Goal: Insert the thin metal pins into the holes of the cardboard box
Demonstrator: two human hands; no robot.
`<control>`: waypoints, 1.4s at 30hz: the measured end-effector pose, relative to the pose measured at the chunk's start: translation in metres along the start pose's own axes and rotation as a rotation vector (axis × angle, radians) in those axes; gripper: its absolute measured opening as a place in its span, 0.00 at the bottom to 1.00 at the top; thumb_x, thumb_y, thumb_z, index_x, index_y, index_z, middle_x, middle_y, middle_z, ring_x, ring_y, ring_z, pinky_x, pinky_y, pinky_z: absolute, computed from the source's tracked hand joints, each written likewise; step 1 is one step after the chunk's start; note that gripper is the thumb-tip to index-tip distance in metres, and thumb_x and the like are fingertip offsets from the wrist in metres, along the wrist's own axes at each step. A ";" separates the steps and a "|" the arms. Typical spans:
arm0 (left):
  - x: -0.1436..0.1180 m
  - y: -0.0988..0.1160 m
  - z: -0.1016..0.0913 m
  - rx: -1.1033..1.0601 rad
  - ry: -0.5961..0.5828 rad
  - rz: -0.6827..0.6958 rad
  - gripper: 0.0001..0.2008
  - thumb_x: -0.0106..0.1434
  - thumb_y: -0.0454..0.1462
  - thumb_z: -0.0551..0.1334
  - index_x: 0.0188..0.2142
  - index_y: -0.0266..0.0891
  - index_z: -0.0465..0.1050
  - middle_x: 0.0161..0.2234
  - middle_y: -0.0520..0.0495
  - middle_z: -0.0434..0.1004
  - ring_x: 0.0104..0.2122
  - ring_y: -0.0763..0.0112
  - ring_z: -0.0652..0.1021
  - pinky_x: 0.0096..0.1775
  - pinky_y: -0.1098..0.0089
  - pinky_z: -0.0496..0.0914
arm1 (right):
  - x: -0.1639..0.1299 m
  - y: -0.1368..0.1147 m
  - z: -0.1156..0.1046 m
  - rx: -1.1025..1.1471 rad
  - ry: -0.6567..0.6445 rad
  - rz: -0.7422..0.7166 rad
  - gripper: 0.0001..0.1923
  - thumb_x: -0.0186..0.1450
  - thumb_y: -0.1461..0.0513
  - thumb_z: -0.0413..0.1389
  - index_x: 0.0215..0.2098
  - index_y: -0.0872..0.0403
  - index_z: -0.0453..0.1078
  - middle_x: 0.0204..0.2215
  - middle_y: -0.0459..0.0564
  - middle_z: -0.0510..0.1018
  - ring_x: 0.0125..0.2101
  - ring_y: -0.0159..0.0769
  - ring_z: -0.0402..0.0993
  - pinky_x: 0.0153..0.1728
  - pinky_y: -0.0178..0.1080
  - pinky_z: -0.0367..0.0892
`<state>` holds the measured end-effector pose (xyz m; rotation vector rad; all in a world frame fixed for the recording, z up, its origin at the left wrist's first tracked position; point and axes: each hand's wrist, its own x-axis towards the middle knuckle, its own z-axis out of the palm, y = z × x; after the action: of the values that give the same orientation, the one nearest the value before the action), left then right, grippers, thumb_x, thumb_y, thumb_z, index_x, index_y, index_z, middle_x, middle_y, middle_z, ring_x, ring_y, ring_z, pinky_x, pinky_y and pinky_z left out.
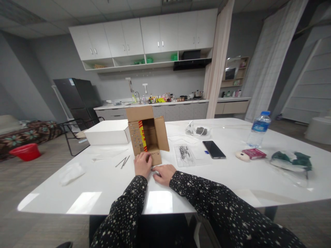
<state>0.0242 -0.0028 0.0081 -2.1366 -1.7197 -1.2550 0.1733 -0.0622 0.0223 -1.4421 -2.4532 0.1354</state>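
A brown cardboard box [162, 134] stands on the table with its mouth towards me and its flaps spread. Its left flap carries rows of small shiny bits, and a red-and-yellow label [142, 136] runs beside them. My left hand [143, 165] rests on the lower flap [156, 158], fingers bent together near a row of small dots. Whatever those fingers pinch is too small to make out. By the flap's front corner lies my right hand [164, 173], index finger stretched towards the edge and thumb apart, holding nothing visible.
Left are thin dark rods [122, 162], crumpled white plastic [71, 173] and a white box [108, 132]. Rightward are a clear case of small metal pieces [184, 155], a phone [214, 149], a white cabled device [198, 131], a maroon pack [254, 153], a water bottle [259, 130] and a green-and-clear bag [292, 161].
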 end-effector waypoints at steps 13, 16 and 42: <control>0.000 0.003 -0.002 0.003 -0.012 -0.005 0.09 0.60 0.37 0.56 0.39 0.42 0.72 0.40 0.46 0.76 0.42 0.60 0.72 0.43 0.61 0.62 | 0.000 0.002 0.002 -0.010 0.034 -0.025 0.19 0.63 0.53 0.46 0.49 0.45 0.69 0.37 0.48 0.79 0.37 0.39 0.75 0.35 0.38 0.64; 0.000 0.002 -0.002 0.011 -0.016 -0.011 0.09 0.60 0.38 0.57 0.40 0.43 0.72 0.40 0.47 0.76 0.42 0.60 0.71 0.43 0.61 0.62 | 0.000 0.001 0.002 -0.005 0.025 -0.020 0.19 0.63 0.53 0.46 0.49 0.46 0.70 0.37 0.48 0.79 0.37 0.38 0.75 0.35 0.37 0.63; -0.001 0.001 0.002 0.040 -0.018 -0.016 0.10 0.59 0.39 0.57 0.38 0.43 0.75 0.42 0.45 0.73 0.44 0.59 0.71 0.45 0.59 0.63 | 0.001 0.001 0.002 -0.004 0.015 -0.011 0.18 0.63 0.54 0.47 0.49 0.45 0.69 0.39 0.47 0.79 0.37 0.38 0.75 0.35 0.37 0.63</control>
<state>0.0255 -0.0031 0.0062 -2.1222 -1.7575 -1.1981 0.1729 -0.0606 0.0203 -1.4253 -2.4508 0.1175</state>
